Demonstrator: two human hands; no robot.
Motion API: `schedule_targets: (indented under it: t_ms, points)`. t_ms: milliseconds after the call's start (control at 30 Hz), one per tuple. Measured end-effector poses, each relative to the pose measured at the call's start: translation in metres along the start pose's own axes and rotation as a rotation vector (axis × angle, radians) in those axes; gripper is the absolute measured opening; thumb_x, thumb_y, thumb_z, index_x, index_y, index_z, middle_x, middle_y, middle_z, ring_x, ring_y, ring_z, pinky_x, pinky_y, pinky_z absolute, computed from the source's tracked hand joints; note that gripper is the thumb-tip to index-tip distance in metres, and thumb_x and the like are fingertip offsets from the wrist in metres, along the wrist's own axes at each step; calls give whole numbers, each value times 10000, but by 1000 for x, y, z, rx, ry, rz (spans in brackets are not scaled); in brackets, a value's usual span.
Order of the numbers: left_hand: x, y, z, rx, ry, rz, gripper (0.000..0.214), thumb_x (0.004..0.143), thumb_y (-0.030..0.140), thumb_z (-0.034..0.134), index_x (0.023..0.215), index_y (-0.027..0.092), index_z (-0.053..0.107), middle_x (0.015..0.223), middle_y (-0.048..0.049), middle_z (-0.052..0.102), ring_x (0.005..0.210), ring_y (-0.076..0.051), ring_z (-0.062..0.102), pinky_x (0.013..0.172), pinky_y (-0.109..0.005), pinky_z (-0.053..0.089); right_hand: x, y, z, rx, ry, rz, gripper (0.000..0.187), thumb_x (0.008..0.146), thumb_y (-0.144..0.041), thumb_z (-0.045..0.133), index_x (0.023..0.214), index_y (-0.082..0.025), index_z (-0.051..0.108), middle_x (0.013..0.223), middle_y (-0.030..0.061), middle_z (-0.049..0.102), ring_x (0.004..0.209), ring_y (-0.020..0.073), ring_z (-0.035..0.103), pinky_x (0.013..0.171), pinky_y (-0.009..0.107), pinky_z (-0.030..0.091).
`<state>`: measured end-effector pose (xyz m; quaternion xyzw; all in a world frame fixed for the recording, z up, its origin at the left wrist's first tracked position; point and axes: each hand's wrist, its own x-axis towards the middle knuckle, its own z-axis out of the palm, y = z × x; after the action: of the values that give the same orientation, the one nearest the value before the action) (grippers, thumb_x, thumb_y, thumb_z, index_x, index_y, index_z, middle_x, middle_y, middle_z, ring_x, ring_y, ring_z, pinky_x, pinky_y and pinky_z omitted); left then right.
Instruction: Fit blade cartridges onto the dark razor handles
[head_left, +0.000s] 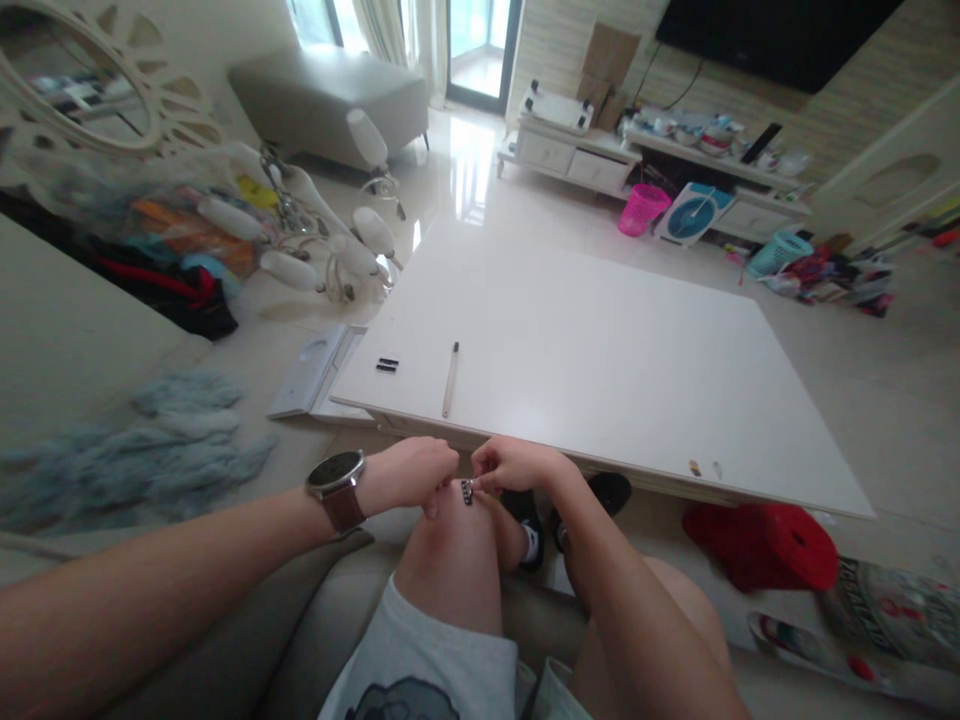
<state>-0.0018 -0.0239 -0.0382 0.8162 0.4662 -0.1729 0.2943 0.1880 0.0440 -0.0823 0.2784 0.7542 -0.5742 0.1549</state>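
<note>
I sit with my knees up in front of a low white table. Both hands meet just above my left knee. My left hand, with a brown-strapped watch on the wrist, is closed in a pinch. My right hand is also closed, its fingertips on a small black part held between the two hands. On the table lie a thin pen-like stick and two small black pieces.
A grey fluffy rug lies at left, a chandelier on the floor beyond it. A red stool sits at the right under the table edge. Pink basket, fan and TV cabinet stand far back.
</note>
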Motion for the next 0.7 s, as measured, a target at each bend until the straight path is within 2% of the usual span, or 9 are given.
schedule_targets:
  t_ms: [700]
  points:
    - [-1,0,1,-12,15,2,238,677,280,871,862,158,783,856,-114,753,880,-296,709,808,-352,540,-4,-6,0,-4,7,19,89,795,-206,673,740,-157,622,656,-30,634,607,102,580,576,202,393]
